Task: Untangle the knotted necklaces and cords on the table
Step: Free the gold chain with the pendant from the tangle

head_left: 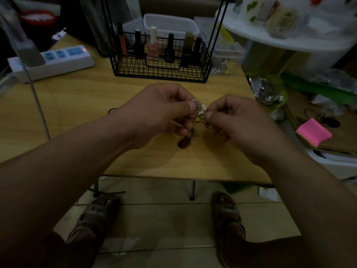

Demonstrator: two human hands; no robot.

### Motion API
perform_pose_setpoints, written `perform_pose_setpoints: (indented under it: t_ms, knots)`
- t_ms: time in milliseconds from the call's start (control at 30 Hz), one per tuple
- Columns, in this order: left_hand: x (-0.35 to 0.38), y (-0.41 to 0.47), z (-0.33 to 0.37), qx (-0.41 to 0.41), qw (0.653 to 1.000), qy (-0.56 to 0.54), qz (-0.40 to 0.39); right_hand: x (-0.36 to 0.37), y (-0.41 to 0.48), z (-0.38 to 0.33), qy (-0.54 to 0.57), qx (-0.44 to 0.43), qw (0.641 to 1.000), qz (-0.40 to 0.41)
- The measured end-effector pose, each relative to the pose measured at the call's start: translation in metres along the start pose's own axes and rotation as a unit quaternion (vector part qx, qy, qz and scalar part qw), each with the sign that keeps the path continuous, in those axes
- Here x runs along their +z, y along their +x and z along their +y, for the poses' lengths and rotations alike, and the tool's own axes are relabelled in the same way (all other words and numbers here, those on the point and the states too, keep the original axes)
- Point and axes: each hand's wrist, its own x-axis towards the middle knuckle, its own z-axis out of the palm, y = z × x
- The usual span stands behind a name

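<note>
The desk is the widest thing I see, with open wood on either side of my hands and its near edge just below my wrists. I judge there is room to spread strands sideways. The wire basket stands behind, apart from the work. My left hand has its grip closed, thumb and forefinger pinching the silver chain. My right hand pinches the brown cord just beside it, likely to ease the knot open between them. A dark pendant hangs below, at or just above the desk.
</note>
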Motion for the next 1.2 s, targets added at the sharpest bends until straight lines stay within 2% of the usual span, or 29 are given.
perform_pose_setpoints:
  t_ms: [100,267,433,600,867,967,1200]
  knots:
    - [0.001,0.0,-0.001,0.013,1.0,0.004,0.001,0.005,-0.004,-0.003,0.145,0.075,0.985,-0.061]
    - [0.001,0.0,0.0,0.027,0.999,0.033,0.003,0.006,-0.002,-0.005,0.235,0.103,0.963,-0.082]
    - [0.001,-0.002,0.001,0.035,0.998,0.056,0.0,0.005,-0.002,-0.006,0.268,0.104,0.954,-0.083]
    - [-0.002,-0.002,0.001,0.027,0.999,0.018,0.003,0.004,-0.001,-0.008,0.327,0.11,0.934,-0.093]
    - [-0.002,0.001,-0.004,0.01,0.999,0.019,0.047,0.012,0.001,-0.009,0.325,0.074,0.941,-0.052]
    - [-0.002,0.002,-0.006,0.014,0.997,0.053,0.047,0.012,0.003,-0.009,0.37,0.066,0.925,-0.045]
    - [0.001,0.002,-0.009,0.019,0.998,0.034,0.053,0.013,0.005,-0.008,0.45,0.096,0.886,-0.058]
